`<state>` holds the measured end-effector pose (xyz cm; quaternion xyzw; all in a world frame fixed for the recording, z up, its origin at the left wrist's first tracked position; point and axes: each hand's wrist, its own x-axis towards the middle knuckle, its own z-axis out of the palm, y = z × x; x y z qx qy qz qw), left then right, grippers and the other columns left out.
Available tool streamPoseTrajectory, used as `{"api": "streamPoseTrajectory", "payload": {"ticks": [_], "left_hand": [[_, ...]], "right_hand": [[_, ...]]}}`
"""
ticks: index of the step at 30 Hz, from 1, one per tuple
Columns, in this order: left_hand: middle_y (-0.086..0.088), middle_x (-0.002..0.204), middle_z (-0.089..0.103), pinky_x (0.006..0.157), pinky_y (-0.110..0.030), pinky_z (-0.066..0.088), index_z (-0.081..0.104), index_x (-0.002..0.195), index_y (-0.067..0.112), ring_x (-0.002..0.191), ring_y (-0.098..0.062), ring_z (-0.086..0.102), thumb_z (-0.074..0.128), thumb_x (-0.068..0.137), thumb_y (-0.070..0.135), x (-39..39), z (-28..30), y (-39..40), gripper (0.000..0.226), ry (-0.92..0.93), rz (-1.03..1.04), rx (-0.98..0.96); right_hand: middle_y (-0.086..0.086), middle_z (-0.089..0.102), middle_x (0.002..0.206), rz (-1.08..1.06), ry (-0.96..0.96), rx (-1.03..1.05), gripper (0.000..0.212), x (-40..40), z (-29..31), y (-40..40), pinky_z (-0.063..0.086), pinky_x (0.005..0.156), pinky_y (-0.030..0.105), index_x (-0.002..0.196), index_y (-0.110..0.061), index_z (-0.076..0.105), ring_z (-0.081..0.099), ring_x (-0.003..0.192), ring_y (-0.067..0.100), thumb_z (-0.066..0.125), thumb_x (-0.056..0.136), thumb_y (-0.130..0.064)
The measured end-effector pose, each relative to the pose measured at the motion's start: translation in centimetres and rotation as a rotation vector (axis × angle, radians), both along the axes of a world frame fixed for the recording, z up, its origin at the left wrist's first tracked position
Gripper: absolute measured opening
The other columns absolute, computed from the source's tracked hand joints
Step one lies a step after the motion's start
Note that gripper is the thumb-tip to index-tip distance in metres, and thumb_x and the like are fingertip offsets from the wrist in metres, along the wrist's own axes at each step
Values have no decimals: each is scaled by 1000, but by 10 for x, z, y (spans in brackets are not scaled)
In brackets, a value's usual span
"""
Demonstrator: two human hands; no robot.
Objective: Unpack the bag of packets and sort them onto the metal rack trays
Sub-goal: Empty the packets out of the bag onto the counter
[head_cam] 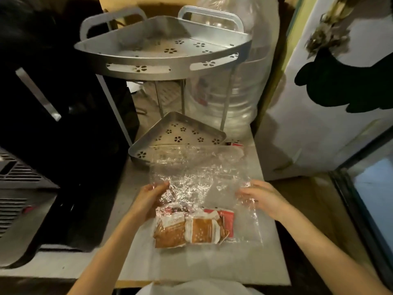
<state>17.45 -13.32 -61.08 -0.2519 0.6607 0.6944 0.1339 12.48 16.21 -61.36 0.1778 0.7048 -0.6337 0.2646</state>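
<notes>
Crinkled clear plastic bag (202, 188) held at both side edges, on the grey tabletop (270, 262).
Left hand (148, 199) and right hand (262, 198) each pinched the film; brown and red packets (191, 227) lay inside, between and just below the hands (lower perforated metal tray (180, 133) beyond).

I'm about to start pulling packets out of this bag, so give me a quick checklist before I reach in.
1. Bag held on both sides: ok, left hand and right hand grip the clear plastic bag.
2. Bag mouth open: cannot tell, the film is crumpled.
3. Packets still inside: ok, orange packets and red packets lie bunched at the near end.
4. Upper tray free: ok, nothing visible on it.
5. Lower tray free: not ok, the bag's far end drapes over its front.
</notes>
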Motion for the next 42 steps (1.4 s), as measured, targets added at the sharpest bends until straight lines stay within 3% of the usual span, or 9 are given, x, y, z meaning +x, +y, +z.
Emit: {"api": "streamPoseTrajectory", "payload": {"ticks": [4,9,16,26,29,33,35,39,42], "left_hand": [[-17,112,62,60,-31,58,55,112,3,82,-25,63,67,76,25,-6,-3,-4,44,-12,58,148],[-15,95,71,67,-37,56,57,104,2,88,-28,68,66,80,19,-13,-5,-2,31,8,107,168],[-17,87,72,81,-42,53,58,110,0,70,-27,69,67,79,13,-24,-13,-4,34,-18,206,186],[-13,82,74,69,-38,58,60,104,9,70,-26,69,70,78,13,-34,-9,2,28,-32,126,147],[-12,82,74,70,-37,57,61,105,12,72,-25,69,70,78,11,-37,-8,3,28,-45,113,159],[-16,88,72,75,-41,56,59,107,8,73,-27,67,72,74,12,-37,-8,4,35,-51,118,157],[-18,90,72,79,-43,55,60,105,9,75,-28,67,73,73,12,-38,-7,6,34,-59,149,121],[-17,92,71,71,-34,59,58,105,5,72,-24,70,68,77,8,-43,-1,12,30,-11,133,54],[-19,101,68,84,-46,54,55,107,4,87,-33,67,72,74,14,-41,7,19,39,11,101,-16]], "right_hand": [[12,54,121,36,244,359,67,-17,14,-4,43,85,30,133,-7,40,54,107,23,73,74,-8],[7,49,132,308,705,626,63,-45,43,-26,34,95,23,132,-14,44,45,119,19,71,75,-16],[14,21,151,621,696,1070,75,-89,56,-67,18,113,43,139,-15,34,9,140,31,63,76,-43],[6,46,140,976,424,706,67,-124,64,-111,37,98,26,140,-19,35,45,126,23,63,82,-35],[-6,62,97,1059,354,796,20,-129,66,-112,44,82,27,91,-23,66,54,102,22,60,81,-38],[6,61,80,1027,405,762,16,-131,70,-104,49,71,32,75,-9,64,58,78,21,63,77,-24],[-1,41,59,1024,459,720,30,-130,74,-101,33,58,30,53,-16,42,39,57,15,63,75,-16],[4,58,78,1051,466,710,13,-118,92,-97,44,72,33,78,-9,59,54,75,20,64,78,-21],[3,60,109,1067,330,743,42,-104,106,-89,50,87,34,114,-6,57,58,98,20,64,80,-29]]}}
